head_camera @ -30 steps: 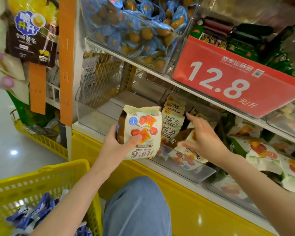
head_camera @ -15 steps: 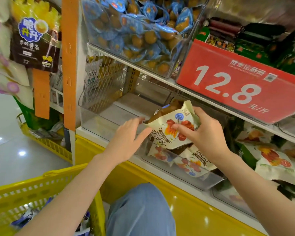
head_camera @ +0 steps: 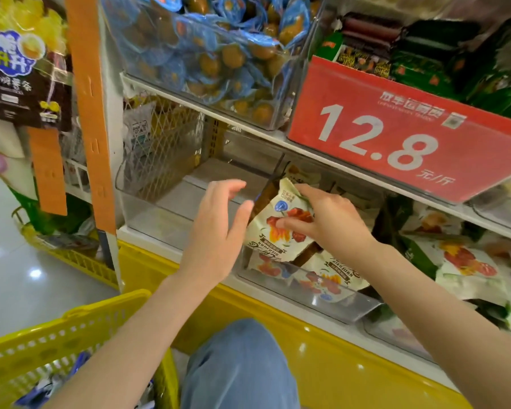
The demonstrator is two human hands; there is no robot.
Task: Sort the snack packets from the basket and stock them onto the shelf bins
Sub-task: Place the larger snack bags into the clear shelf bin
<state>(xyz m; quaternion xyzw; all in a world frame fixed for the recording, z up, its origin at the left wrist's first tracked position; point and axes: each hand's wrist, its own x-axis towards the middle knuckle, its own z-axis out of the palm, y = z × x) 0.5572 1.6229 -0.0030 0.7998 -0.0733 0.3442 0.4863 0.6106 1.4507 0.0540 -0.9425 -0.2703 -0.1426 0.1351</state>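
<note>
Risks first. R hand (head_camera: pixel 331 222) pinches the snack pkt (head_camera: pixel 281 225) w/ thumb on the printed face and fingers curled over its upper edge. That's a light grip on slick film. If it's let go too high, the pkt could skid down the heap of same-type pkts (head_camera: pixel 322 280) and tip over the low front rim of the clear bin (head_camera: pixel 322 304), which sits directly below the left end of the red price sign (head_camera: pixel 396 128).

Second risk is the wrong slot. The empty bin (head_camera: pixel 165 214), below and further left of the sign, is right next door, and the pkt sits approx. over the wall btwn the two. A sloppy drop could land it there. Pressing down hard might also crush the contents or shove front pkts out.

L hand (head_camera: pixel 216 231), lower-left of the sign, holds nothing: fingers spread and relaxed, thumb tip just beside the pkt's edge. Touching or not, can't tell.

Pkt is under the sign's left end, atop the heap. Can't tell if its lower end rests there. Long axis is near upright, leaning a bit: top crimp up toward the sign, bottom toward the bin front. Printed face is toward the camera, brown edge toward L hand.

Yellow basket (head_camera: pixel 71 329), far below-left of the sign, has more stock in it.
</note>
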